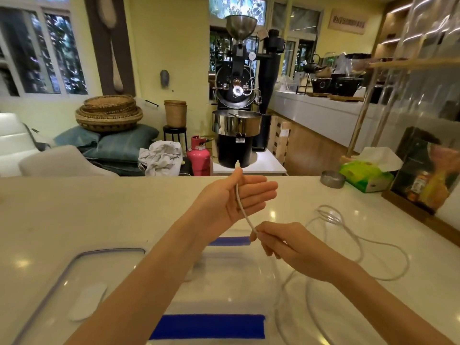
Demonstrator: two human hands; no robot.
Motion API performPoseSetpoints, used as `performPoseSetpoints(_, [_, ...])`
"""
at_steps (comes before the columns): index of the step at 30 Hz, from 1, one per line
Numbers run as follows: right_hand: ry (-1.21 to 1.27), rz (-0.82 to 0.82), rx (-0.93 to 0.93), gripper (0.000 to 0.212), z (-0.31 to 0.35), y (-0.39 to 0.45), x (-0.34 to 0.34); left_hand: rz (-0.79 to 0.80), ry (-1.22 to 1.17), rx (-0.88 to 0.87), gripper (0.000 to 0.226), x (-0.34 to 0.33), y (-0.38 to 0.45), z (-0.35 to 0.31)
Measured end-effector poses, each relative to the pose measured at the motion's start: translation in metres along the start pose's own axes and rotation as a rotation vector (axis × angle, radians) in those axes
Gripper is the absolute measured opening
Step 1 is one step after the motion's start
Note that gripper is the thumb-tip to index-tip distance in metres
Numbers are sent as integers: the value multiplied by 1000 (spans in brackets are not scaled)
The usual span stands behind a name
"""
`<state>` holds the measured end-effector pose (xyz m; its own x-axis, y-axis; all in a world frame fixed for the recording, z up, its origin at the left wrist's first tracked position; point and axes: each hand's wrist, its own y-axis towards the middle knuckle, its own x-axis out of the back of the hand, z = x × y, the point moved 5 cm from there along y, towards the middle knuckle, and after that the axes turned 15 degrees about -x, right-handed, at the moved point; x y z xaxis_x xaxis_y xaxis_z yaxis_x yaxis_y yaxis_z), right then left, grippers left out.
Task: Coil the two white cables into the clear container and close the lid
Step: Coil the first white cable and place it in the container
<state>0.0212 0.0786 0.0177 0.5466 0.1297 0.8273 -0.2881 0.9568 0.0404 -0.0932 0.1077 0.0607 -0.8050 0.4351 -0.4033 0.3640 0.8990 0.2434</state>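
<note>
1. Centre of the frame: the left hand is held up, palm open, fingers straight. One white cable lies across the palm, and its plug tip pokes above the fingers.
2. Just below, the right hand pinches the same cable between thumb and fingertips.
3. The rest trails in loose loops over the counter at right; I can't tell the second cable apart from it.
4. The clear container, with its blue clasps, sits under the forearms. Its lid lies at lower left, off.
5. The cable looks light, limp and a bit springy. It is best gripped near the plug and wound around the open hand.
</note>
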Motion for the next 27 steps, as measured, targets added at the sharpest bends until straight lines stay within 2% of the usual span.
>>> performPoseSetpoints(7, [-199,-64,52,37,4,-2,8,5,-163,-158,53,-14,5,-6])
performPoseSetpoints(11, [-313,-103,59,37,4,7,20,58,-96,-148,50,-24,4,0])
performPoseSetpoints(13, [-336,-121,19,48,-1,16,31,65,-28,-143,50,-25,2,4])
performPoseSetpoints(14, [-307,-126,-35,44,-6,23,38,67,12,-138,51,-24,2,6])
performPoseSetpoints(16, [-271,-90,-132,20,-14,40,51,71,122,-129,53,-21,1,10])
performPoseSetpoints(19, [-186,-41,-190,30,-7,59,68,75,286,-89,51,-17,-1,20])
performPoseSetpoints(24, [249,25,-200,27,20,56,79,-28,410,-124,46,-8,4,26])
performPoseSetpoints(25, [289,11,-181,26,25,53,78,-54,401,-143,45,-6,5,25])
performPoseSetpoints(27, [203,-100,-93,21,36,45,73,-110,353,-164,44,-1,8,24])
